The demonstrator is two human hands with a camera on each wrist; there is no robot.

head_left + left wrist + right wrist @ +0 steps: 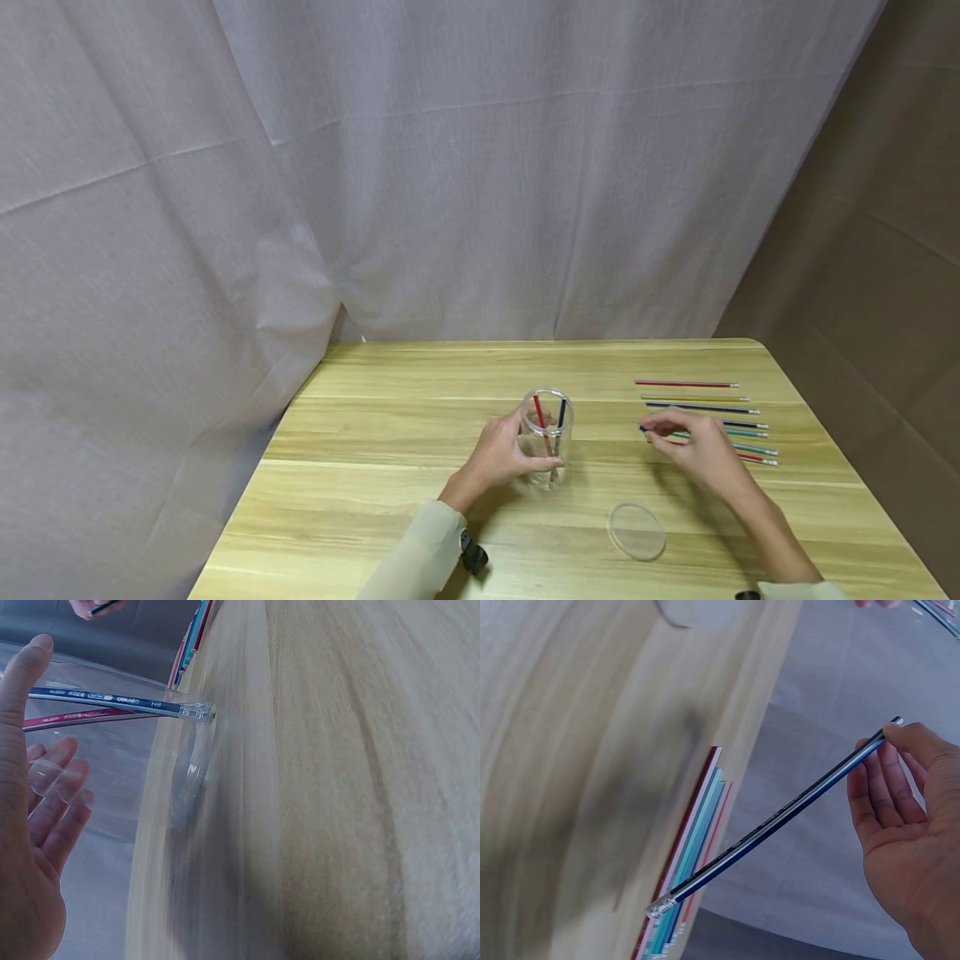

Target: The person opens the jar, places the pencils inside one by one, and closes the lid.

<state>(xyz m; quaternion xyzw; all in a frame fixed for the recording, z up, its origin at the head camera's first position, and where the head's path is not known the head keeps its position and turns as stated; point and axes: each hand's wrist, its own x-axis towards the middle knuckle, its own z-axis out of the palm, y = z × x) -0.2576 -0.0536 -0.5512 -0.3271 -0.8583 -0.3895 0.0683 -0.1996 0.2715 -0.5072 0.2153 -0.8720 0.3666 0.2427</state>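
My left hand [497, 457] grips a clear cylindrical jar [564, 446] that stands upright and open on the table. Inside the jar lean a red pencil [540, 414] and a dark blue pencil [561, 414], crossing near the bottom, their eraser ends down in the left wrist view. Over a row of pencils, my right hand [701, 450] pinches another dark blue pencil [780, 814] by the end opposite its eraser. This pencil slants down, its eraser end over the row in the right wrist view; whether it touches them I cannot tell.
Side by side at the right lie several pencils, among them a red pencil [686, 384], a yellow pencil [693, 398] and a blue pencil [701, 408]. A clear round lid [636, 531] lies in front, between the arms. Grey curtains [465, 208] hang behind the wooden table [390, 400].
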